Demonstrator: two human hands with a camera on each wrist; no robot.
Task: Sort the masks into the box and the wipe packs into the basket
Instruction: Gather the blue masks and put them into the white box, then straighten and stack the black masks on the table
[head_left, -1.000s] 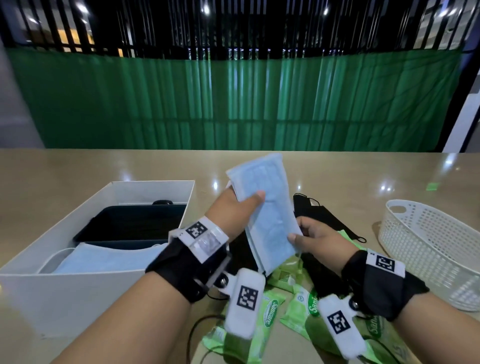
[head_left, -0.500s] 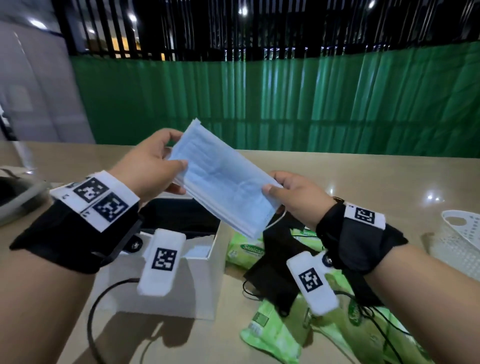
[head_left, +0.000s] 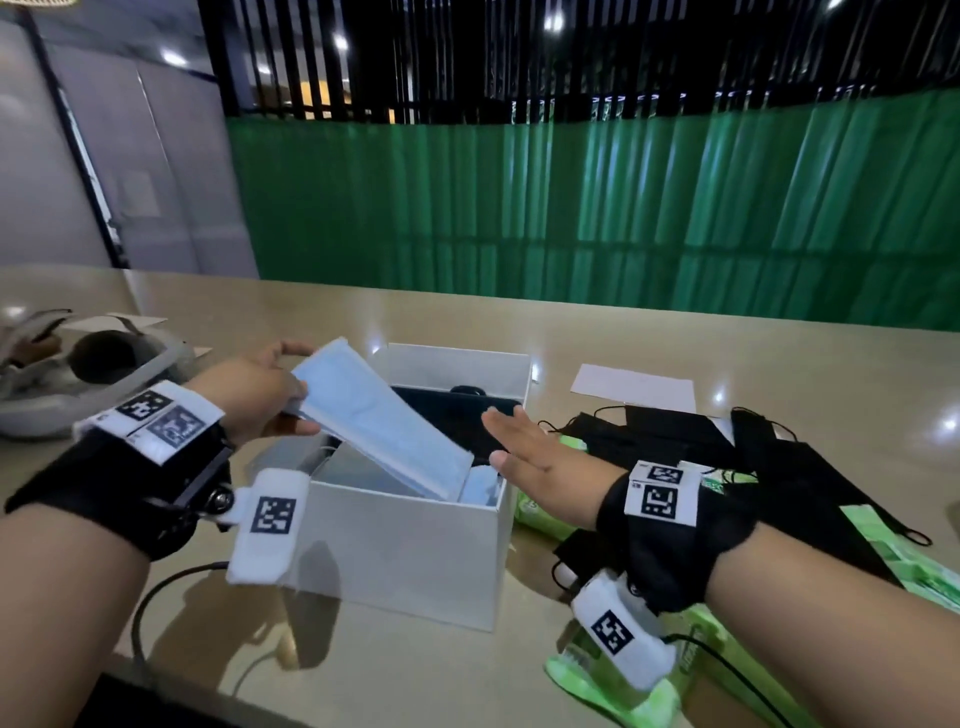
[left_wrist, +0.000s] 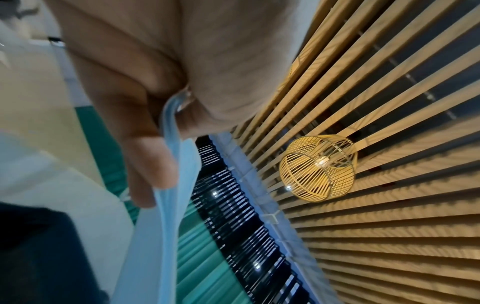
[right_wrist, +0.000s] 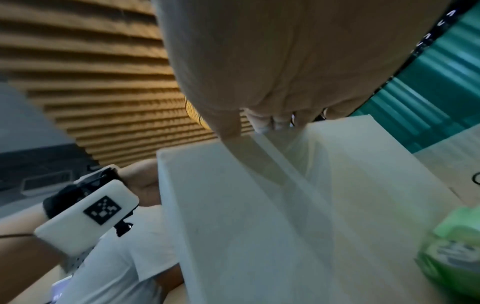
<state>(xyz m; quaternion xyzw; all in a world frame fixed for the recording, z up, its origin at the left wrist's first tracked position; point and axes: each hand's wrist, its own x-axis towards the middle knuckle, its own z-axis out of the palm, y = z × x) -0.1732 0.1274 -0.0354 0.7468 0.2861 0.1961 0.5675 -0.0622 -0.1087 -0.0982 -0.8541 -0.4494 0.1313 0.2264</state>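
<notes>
Over the box (head_left: 415, 545), left hand (head_left: 254, 395) pinches blue masks (head_left: 384, 431) going in, right hand (head_left: 535, 457) flat and empty, black masks (head_left: 779, 467) and wipe packs (head_left: 613, 691) still on the bench (head_left: 415, 670).

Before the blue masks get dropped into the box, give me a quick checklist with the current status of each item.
1. Left hand grips the blue masks at their upper end: ok.
2. Lower end of the masks is inside the white box: ok.
3. Right hand is open and off the masks: ok.
4. Room left in the box, with black masks and a blue one already inside: cannot tell.
5. Black masks and green wipe packs on the table unsorted: not ok.
6. Basket in view: not ok.
</notes>
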